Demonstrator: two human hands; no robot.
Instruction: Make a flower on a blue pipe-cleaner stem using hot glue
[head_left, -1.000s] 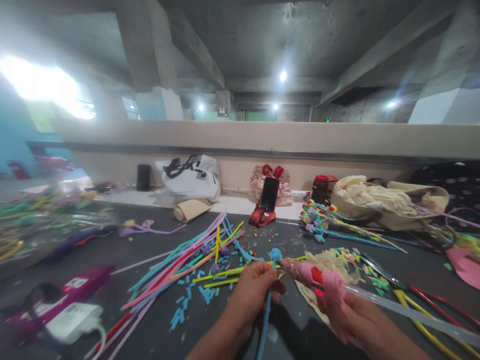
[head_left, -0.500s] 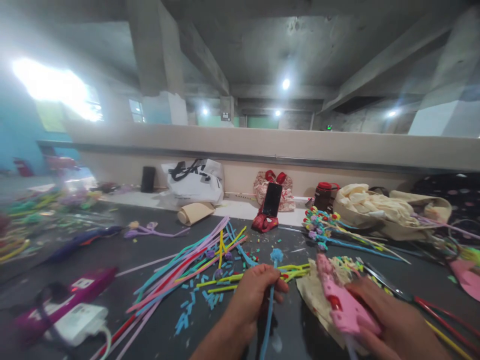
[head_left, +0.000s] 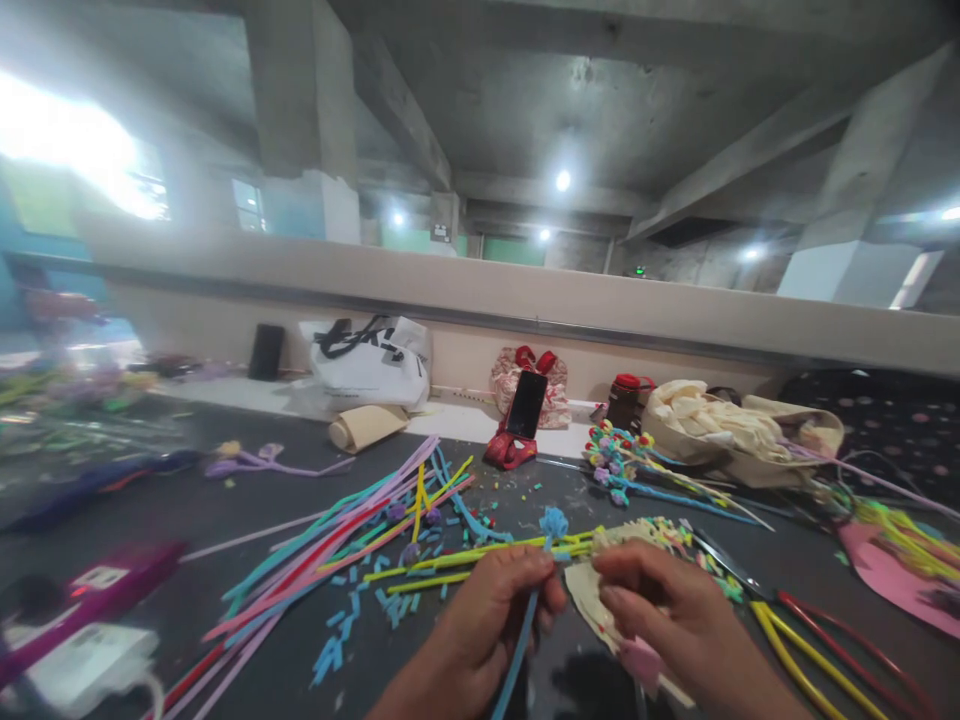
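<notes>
My left hand [head_left: 487,625] is closed round a blue pipe-cleaner stem [head_left: 517,640] topped with a small blue curled flower head [head_left: 554,522]. My right hand [head_left: 667,620] hovers just right of it, fingers curled toward the stem, over a beige paper sheet [head_left: 592,590]. A pink glue gun [head_left: 641,662] lies under my right hand on that paper, mostly hidden. Whether the right fingers pinch anything is hidden.
Loose coloured pipe cleaners [head_left: 352,530] and blue cut bits [head_left: 337,640] litter the dark table. A phone on a red stand [head_left: 521,420], a white bag [head_left: 371,365], a red-lidded jar [head_left: 622,400], finished flowers [head_left: 622,460] and a cloth bag [head_left: 735,430] stand behind. A power strip [head_left: 82,640] lies left.
My right hand has put the pink glue gun down on the paper and moved left toward the blue stem. My left hand keeps holding the stem.
</notes>
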